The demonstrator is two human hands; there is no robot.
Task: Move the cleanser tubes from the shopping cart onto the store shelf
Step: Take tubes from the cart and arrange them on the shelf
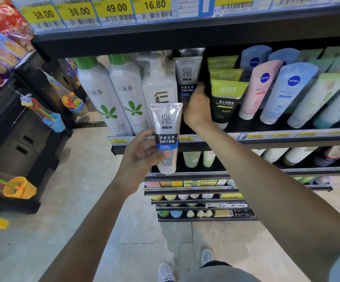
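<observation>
My left hand (142, 153) grips a silver and dark cleanser tube marked MEN (166, 135), cap down, held upright in front of the shelf edge (266, 139). My right hand (197, 106) reaches onto the shelf and holds the lower part of a matching MEN tube (187, 77) that stands in the row. Another tube of the same kind (191, 52) shows behind it. The shopping cart is out of view.
Left of the MEN tubes stand white bottles (102, 94) and a pump bottle (159, 86). On the right are green and black tubes (227, 98) and Nivea tubes (260, 88). Lower shelves (195, 176) hold more products. Toys (53, 117) hang at left.
</observation>
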